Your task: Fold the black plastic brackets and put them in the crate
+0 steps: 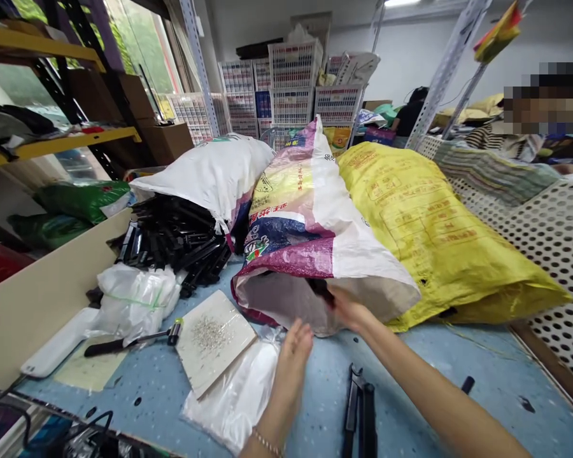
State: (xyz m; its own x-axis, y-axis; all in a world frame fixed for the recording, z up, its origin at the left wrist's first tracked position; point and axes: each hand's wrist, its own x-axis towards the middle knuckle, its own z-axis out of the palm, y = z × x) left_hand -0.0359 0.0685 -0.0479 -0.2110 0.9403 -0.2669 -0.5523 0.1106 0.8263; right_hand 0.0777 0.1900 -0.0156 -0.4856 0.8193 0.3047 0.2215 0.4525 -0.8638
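1. Purple and white woven plastic forms the open sack (310, 216), lying on the desk (318, 388) with its mouth gaping towards the person; I place everything else from it.
2. At the open sack's mouth, the right hand has its fingers closed on a dark piece (319, 289), partly in shadow. From here I can't tell whether it's going in or coming out. The right hand (346, 308) reaches just past the lip.
3. Just in front of the open sack's lower edge, the left hand (296, 350) holds nothing, fingers loosely bent; whether they touch the plastic, I can't tell.
4. In front of the open sack lies a black hand tool (367, 407), with neither hand on it.
5. To the open sack's left, a big heap of black pieces (172, 235) lies loose below a white sack (214, 168); I'd judge much there unsorted.
6. Right beside the open sack rests a yellow sack (420, 235), its contents hidden.
7. The open sack is untied and its depths are dark, so the work looks unfinished to me, though how much is done I can't count.
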